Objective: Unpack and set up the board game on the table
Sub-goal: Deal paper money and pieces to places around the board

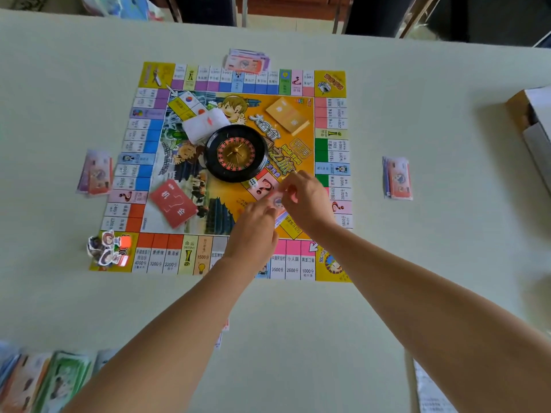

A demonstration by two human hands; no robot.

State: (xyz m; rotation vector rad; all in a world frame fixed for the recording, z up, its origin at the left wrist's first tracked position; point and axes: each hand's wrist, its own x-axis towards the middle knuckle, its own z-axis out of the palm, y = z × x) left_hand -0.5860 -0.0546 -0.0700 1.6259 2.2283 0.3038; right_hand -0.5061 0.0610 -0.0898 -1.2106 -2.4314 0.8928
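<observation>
The colourful game board lies flat on the table. A black roulette wheel stands at its centre, with a white die just in front. A red card deck, an orange deck and a white card stack lie on the board. My left hand and my right hand meet over the board's near right part, both pinching a small stack of paper money held between them. Paper figure tokens stand at the near left corner.
Money piles lie left, right and beyond the board. More banknotes are spread at the near left edge. An open cardboard box sits at the far right. Chair legs stand behind the table.
</observation>
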